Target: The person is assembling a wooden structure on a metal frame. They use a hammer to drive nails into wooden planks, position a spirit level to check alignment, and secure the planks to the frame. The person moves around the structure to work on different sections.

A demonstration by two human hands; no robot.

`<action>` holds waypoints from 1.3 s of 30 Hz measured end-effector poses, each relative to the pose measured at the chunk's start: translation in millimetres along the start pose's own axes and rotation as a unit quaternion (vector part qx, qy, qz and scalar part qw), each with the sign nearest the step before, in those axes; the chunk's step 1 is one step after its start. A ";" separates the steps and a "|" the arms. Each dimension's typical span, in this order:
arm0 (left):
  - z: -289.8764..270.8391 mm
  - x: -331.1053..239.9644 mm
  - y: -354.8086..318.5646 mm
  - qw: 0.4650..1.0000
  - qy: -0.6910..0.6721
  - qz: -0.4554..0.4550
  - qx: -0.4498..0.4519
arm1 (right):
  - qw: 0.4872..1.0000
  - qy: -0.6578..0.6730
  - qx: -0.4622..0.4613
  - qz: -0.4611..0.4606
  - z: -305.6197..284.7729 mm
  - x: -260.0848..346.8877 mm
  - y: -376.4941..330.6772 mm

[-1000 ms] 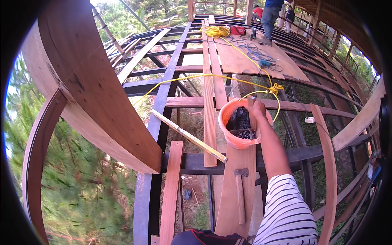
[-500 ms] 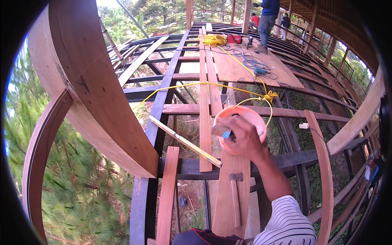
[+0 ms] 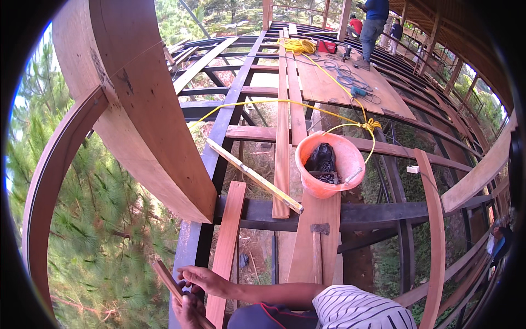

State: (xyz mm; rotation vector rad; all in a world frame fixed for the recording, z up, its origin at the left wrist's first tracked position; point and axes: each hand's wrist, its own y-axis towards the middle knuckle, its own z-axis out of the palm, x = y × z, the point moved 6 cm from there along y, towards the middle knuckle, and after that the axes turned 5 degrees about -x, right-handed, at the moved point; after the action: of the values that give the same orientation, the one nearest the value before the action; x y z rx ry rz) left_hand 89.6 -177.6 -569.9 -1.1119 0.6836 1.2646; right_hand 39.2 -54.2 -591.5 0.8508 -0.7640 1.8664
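Note:
At the lower left, my left hand (image 3: 192, 311) is closed round a narrow brown wooden strip (image 3: 168, 281), which tilts up and to the left. My right hand (image 3: 204, 281) reaches across from the right beside the strip's middle. Its fingers are bent and drawn together; whatever they pinch is too small to make out. Ahead stands an orange-pink bucket (image 3: 307, 183) holding a black plastic bag (image 3: 322, 157) and small dark pieces that look like nails or screws. A hammer-like tool with a wooden handle (image 3: 318, 257) lies on a wide plank (image 3: 304, 255) nearer me.
Dark metal beams (image 3: 257, 211) form an open frame with gaps down to the ground. A large curved timber (image 3: 148, 109) rises at left. A yellow-tipped stick (image 3: 255, 175) crosses the planks. Yellow rope (image 3: 298, 46) and a blue power tool (image 3: 359, 92) lie farther off, near a standing person (image 3: 375, 27).
My right hand has left the bucket and come down to the left, beside the strip. My left hand has come into view with the strip. The view has shifted slightly.

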 end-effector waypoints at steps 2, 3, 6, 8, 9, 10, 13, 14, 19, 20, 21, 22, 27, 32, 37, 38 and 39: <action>-16.3 1.1 -5.0 0.994 -0.109 -0.009 0.004 | 0.993 -0.116 -0.001 0.016 -3.7 -40.3 -11.6; -40.8 19.4 1.2 0.990 -0.139 -0.003 0.003 | 0.985 -0.172 0.010 0.024 -0.7 -59.5 -21.0; -67.0 41.6 7.1 0.990 -0.109 0.016 -0.091 | 0.967 -0.249 0.043 0.040 12.7 -69.2 -44.8; -59.6 49.8 13.5 0.994 -0.029 0.048 -0.093 | 0.938 -0.343 0.043 -0.033 14.1 -62.9 -46.1; -58.5 55.7 19.1 0.995 -0.045 0.030 -0.086 | 0.902 -0.421 0.014 -0.096 12.3 -62.6 -41.6; -54.1 56.1 20.8 0.994 -0.074 0.026 -0.080 | 0.893 -0.440 0.019 -0.088 12.3 -64.0 -36.8; -50.8 49.9 35.1 0.996 -0.067 -0.005 -0.059 | 0.863 -0.501 0.014 -0.059 10.3 -57.3 -13.0; -54.3 50.9 45.1 0.998 -0.036 -0.026 -0.046 | 0.856 -0.516 0.017 -0.041 11.1 -52.7 -0.6; -83.9 61.2 88.8 0.984 0.133 -0.111 -0.051 | 0.808 -0.587 0.008 -0.040 -13.8 -64.9 73.6; -94.4 65.4 92.6 0.984 0.118 -0.098 -0.094 | 0.793 -0.606 0.028 -0.053 -22.3 -79.7 88.9; -94.0 71.5 93.8 0.986 0.053 -0.123 -0.095 | 0.777 -0.625 0.040 -0.061 -32.0 -88.3 98.7; -100.8 77.5 90.5 0.984 -0.013 -0.147 -0.102 | 0.776 -0.625 0.064 -0.049 -30.2 -96.4 97.9; -174.4 110.4 56.4 0.941 -0.167 -0.120 -0.270 | 0.777 -0.615 0.126 -0.049 -13.4 -121.3 107.7; -215.2 107.2 34.1 0.936 -0.172 -0.095 -0.290 | 0.621 -0.762 -0.182 0.020 -95.3 -87.7 167.5; -211.8 102.2 34.3 0.931 -0.162 -0.123 -0.302 | 0.599 -0.764 -0.209 0.117 -91.9 -83.7 189.9; -218.0 103.5 32.5 0.931 -0.165 -0.120 -0.304 | 0.605 -0.761 -0.201 0.125 -79.3 -81.7 187.3; -222.3 106.4 38.0 0.930 -0.169 -0.118 -0.305 | 0.626 -0.758 -0.137 0.122 -69.4 -78.8 189.6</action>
State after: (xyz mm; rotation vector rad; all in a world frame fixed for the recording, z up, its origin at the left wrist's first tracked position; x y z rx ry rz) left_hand 113.3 -343.1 -754.9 -1.3754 -0.1243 1.4492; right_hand -122.9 -110.8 -723.8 2.1592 -2.1519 0.7063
